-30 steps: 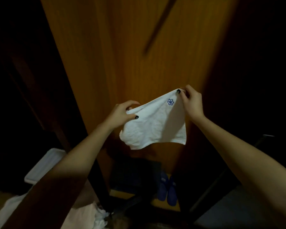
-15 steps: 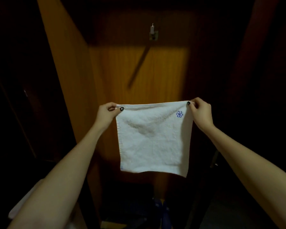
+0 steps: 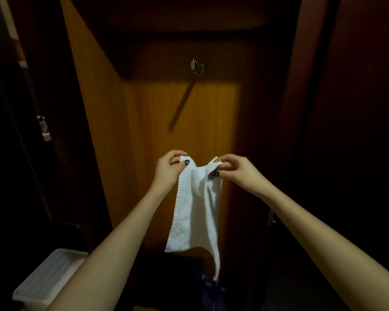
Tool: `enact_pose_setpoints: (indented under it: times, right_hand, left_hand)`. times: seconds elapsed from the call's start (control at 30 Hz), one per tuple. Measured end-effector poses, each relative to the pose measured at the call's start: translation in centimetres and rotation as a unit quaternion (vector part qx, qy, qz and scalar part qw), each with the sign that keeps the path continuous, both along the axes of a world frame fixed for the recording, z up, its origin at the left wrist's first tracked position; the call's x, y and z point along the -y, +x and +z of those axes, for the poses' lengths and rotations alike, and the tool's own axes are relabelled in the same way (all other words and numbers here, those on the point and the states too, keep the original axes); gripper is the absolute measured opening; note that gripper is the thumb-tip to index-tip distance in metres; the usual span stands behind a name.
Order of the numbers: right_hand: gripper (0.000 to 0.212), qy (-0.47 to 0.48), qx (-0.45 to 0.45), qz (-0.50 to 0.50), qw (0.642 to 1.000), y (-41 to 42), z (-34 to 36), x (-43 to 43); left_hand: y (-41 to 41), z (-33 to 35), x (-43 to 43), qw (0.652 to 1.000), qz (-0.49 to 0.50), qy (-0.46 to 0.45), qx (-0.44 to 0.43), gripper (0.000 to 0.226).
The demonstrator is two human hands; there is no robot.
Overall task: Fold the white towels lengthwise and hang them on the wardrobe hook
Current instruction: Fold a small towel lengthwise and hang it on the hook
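The left hand (image 3: 169,171) pinches one top corner of the white towel (image 3: 195,209) between thumb and curled fingers, and the right hand (image 3: 236,172) pinches the other top corner in the same way. The two corners are near each other but not touching, with a small sag of cloth between them. The towel hangs free in the air in front of the wooden back panel (image 3: 202,122) of the wardrobe, well below the metal hook (image 3: 197,68).

The fold does not look even to me. The left side hangs straight with its seam visible, but the lower right corner drops lower as a thin tail, so the two halves probably do not lie one on the other. If the corners are joined like this, the towel can come out twisted.

A second risk is the change of grip. To reach the hook, one hand must likely take both corners, and each pinch holds only a small bit of cloth, so a corner can slip and the fold opens. If the whole towel falls, it lands down by the blue slippers (image 3: 211,290).

The hook is also small and the light is weak, so a doubled towel placed off its middle may slide down from it
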State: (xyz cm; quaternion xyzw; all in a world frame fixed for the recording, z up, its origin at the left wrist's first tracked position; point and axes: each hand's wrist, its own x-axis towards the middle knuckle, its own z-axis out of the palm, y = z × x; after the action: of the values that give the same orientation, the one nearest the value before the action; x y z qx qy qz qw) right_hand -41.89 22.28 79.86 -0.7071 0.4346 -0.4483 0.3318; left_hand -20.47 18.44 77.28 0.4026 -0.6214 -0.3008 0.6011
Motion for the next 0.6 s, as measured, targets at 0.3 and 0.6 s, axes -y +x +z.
enact_pose_setpoints:
  times: [0.3,0.6]
  right_hand:
    - [0.008,-0.132,-0.134,-0.068,0.980,1.0,2.5,-3.2]
    - [0.015,-0.149,-0.136,-0.068,0.977,1.2,2.7,-3.9]
  left_hand:
    - [-2.3,1.3,-3.7,0.997,-0.079,-0.013,0.015,0.022]
    - [-3.6,1.1,-5.6,0.993,-0.116,0.002,-0.007,0.019]
